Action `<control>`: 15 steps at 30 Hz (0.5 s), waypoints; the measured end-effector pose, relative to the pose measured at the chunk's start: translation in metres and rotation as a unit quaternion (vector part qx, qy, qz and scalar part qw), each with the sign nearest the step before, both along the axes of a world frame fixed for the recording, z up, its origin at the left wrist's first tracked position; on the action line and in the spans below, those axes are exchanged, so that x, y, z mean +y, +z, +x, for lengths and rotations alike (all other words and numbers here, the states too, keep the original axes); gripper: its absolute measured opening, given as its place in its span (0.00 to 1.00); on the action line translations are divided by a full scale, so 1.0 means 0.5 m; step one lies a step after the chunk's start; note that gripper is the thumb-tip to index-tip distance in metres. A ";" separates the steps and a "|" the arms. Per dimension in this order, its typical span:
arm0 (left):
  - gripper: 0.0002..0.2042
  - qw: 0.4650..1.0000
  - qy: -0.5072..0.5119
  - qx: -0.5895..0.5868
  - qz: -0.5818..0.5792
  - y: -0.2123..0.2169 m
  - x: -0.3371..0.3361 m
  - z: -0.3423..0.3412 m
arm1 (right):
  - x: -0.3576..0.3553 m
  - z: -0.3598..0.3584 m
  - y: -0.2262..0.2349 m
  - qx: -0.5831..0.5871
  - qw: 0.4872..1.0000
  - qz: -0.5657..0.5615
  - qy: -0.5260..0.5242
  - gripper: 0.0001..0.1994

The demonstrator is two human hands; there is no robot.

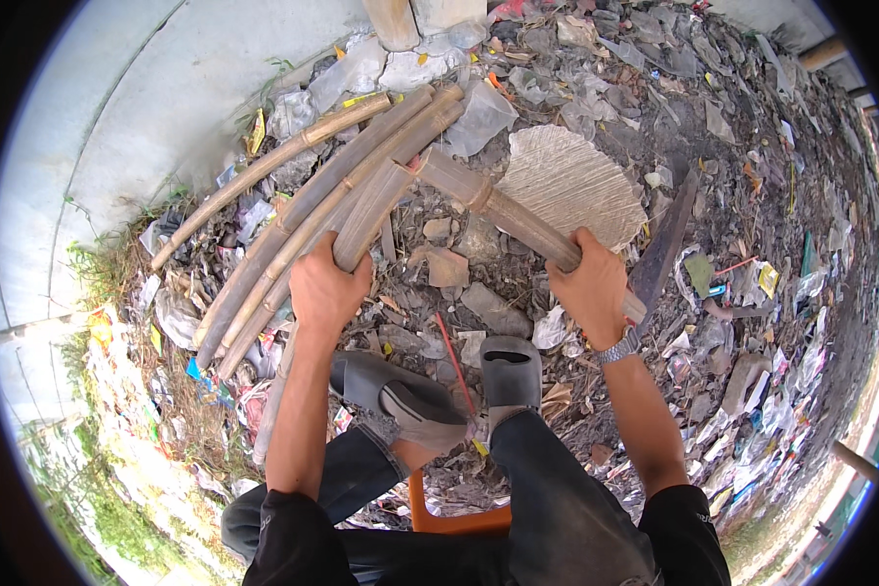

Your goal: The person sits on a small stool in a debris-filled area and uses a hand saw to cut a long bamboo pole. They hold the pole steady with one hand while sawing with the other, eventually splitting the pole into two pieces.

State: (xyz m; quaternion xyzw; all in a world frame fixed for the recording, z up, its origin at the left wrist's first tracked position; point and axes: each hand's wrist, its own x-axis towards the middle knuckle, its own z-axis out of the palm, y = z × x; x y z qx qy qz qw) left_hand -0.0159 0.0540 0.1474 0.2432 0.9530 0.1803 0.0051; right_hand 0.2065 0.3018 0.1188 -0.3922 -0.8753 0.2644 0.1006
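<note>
My left hand (pixel 327 288) is closed round a short bamboo piece (pixel 376 210). In my right hand (pixel 591 283) is a second bamboo length (pixel 498 207), brown with a ringed joint, its lower end showing past my wrist. The upper ends of both pieces come close together in front of me; whether they are still joined I cannot tell. A pale round block with a scored top (pixel 574 186) lies just beyond the right-hand bamboo. To the left several bamboo poles (pixel 313 205) lie side by side, partly behind my left hand.
Litter, plastic scraps and stones cover the dark ground (pixel 674 127). A long dark flat piece (pixel 666 239) lies right of the block. A pale wall (pixel 117 117) stands at the far left. Below are my grey clogs (pixel 511 376) and an orange seat (pixel 459 518).
</note>
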 end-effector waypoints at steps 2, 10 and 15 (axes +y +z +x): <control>0.23 1.000 -0.002 -0.012 0.001 0.001 0.011 0.001 | -0.100 0.015 -0.041 0.026 0.995 -0.096 -0.004 0.16; 0.19 0.977 -0.121 -0.172 0.024 0.033 -0.009 -0.008 | -0.007 0.067 -0.065 0.062 0.974 -0.130 0.173 0.24; 0.14 0.909 -0.223 -0.352 0.010 0.028 -0.047 -0.002 | 0.168 0.066 0.106 -0.207 0.864 -0.413 0.198 0.16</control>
